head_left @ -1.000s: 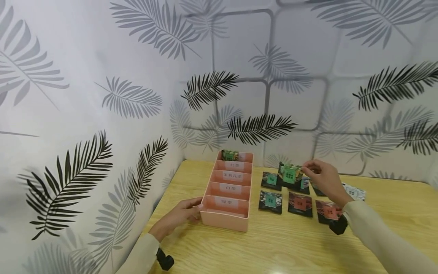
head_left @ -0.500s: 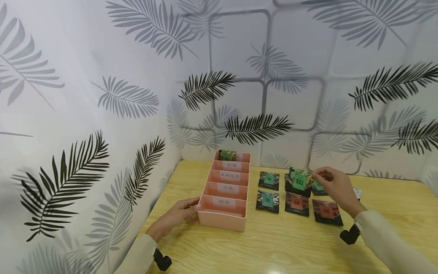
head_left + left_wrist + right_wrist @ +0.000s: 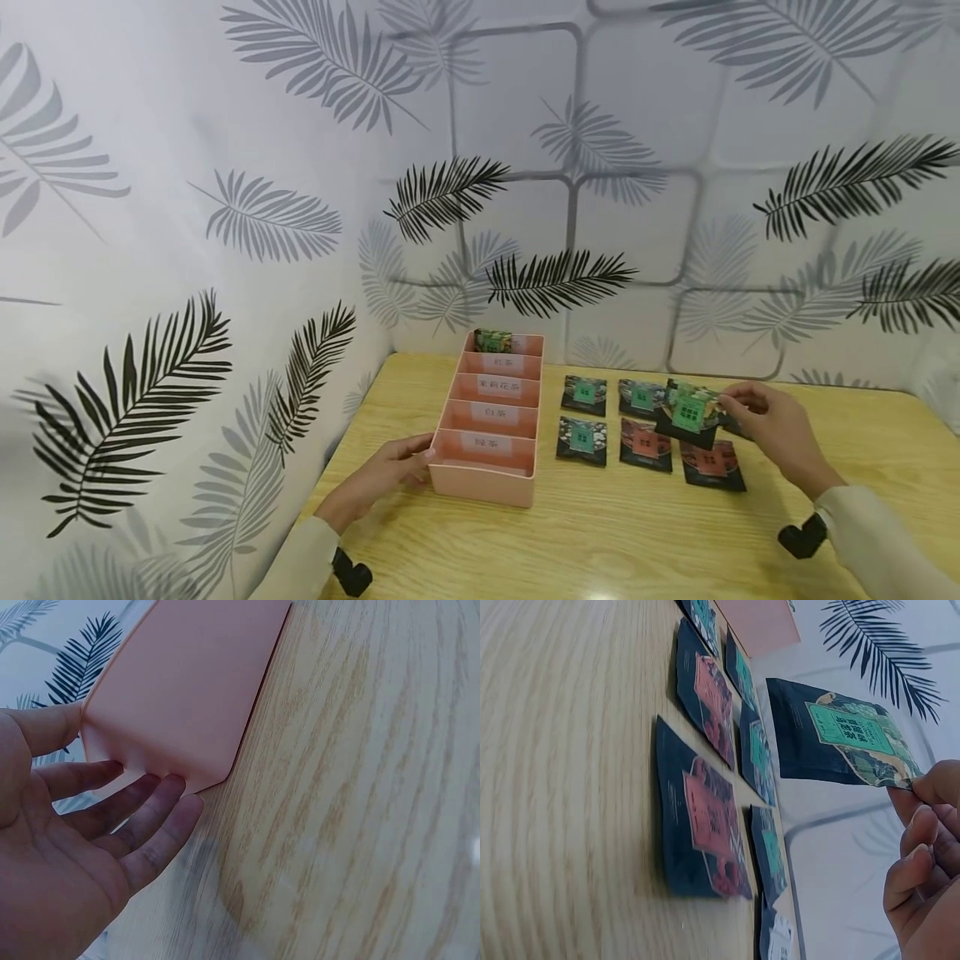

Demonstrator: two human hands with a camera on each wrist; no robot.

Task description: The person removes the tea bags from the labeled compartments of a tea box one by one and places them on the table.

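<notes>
In the head view, my left hand [image 3: 378, 481] holds the near left corner of a pink divided box [image 3: 480, 486]. The left wrist view has the thumb at the box's rim and several slightly bent fingertips against its outer wall. My right hand [image 3: 783, 429] pinches the edge of a dark tea bag packet [image 3: 692, 414] with a green label, between thumb and forefinger. That packet [image 3: 840, 735] hangs above the table in the right wrist view. Another green packet [image 3: 492, 342] stands in the box's farthest compartment. White labels with characters mark the compartments.
On the wooden table [image 3: 600, 542], right of the box, lie several packets in two rows. Some have teal labels [image 3: 582, 437], others red ones [image 3: 647, 444]. A black-and-white packet [image 3: 780, 937] is partly visible in the right wrist view. A leaf-patterned wall [image 3: 525, 208] stands behind.
My right hand has moved right and slightly nearer with the green-labelled tea bag packet, over the lying packets. The left hand stays at the box corner; the head view has shifted slightly.
</notes>
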